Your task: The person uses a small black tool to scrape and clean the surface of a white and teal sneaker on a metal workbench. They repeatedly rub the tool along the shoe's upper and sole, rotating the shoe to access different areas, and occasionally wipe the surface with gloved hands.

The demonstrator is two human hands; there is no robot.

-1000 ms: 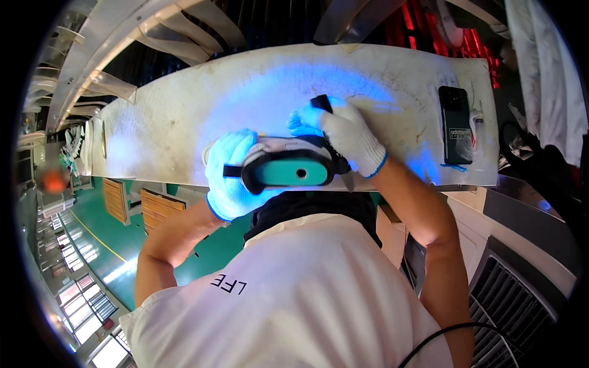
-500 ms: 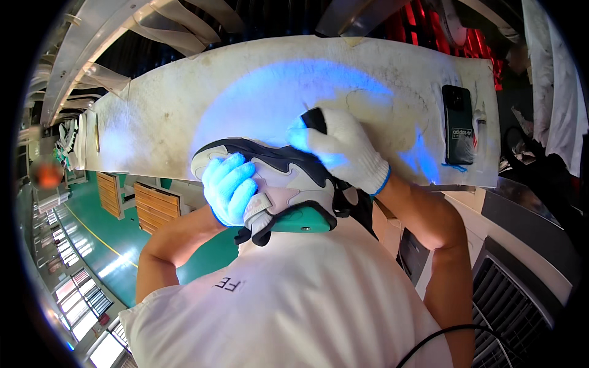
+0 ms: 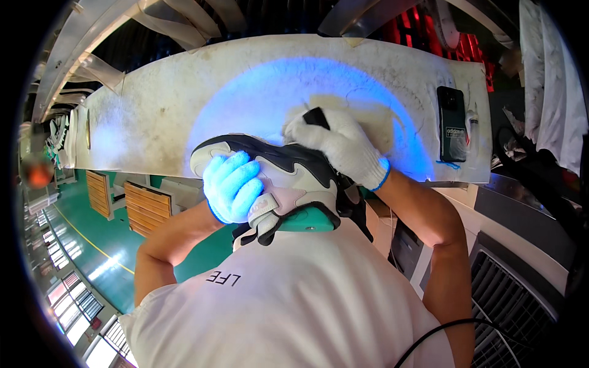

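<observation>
My left hand [image 3: 230, 187], in a white knit glove lit blue, is closed around the front part of a sneaker [image 3: 288, 181]. The shoe lies on its side against my shirt, toe to the left, its dark sole edge facing the table. A green form [image 3: 310, 219] fills its opening. Gloved as well, my right hand [image 3: 340, 144] is closed around a tool with a black flat end [image 3: 316, 119] sticking up past the thumb. That hand sits at the sole edge; the tool's working end is hidden by the fingers.
A pale, stained worktable [image 3: 159, 110] stretches across, with a round patch of blue light on it. At its right end lie a dark phone [image 3: 451, 122] and a thin pen-like item [image 3: 473, 122]. Wooden slatted pallets [image 3: 147, 207] stand at the left; a black cable [image 3: 442, 328] hangs lower right.
My right hand has shifted slightly and now rests closer against the sole edge, its glove less blue-lit. The left hand keeps its hold; the shoe has barely moved.
</observation>
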